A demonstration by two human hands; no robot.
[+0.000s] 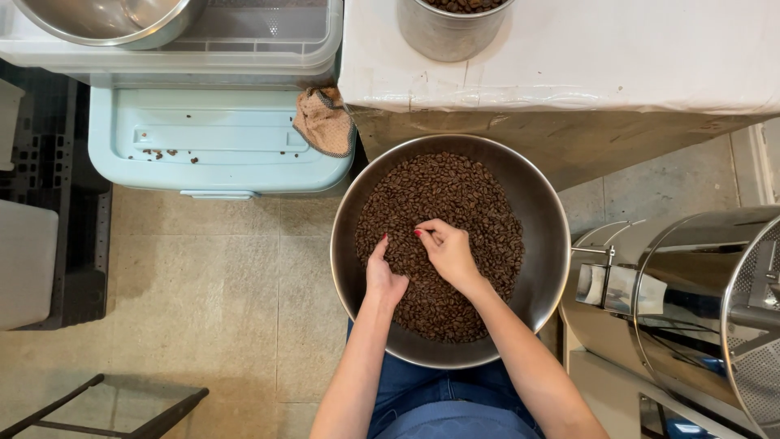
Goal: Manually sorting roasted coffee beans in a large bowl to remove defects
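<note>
A wide steel bowl (pixel 536 203) rests on my lap, filled with dark roasted coffee beans (pixel 455 187). My left hand (pixel 382 272) lies flat in the beans at the bowl's left side, fingers pointing up and slightly spread. My right hand (pixel 447 248) sits in the middle of the beans with its fingertips pinched together, apparently on a bean or two. Both hands have red nails.
A pale blue plastic bin (pixel 211 142) with stray beans and a tan cloth (pixel 325 122) stands behind the bowl. A white table (pixel 585 57) carries a steel can of beans (pixel 447 28). A steel drum machine (pixel 699 309) is at right; a black frame (pixel 106 410) lower left.
</note>
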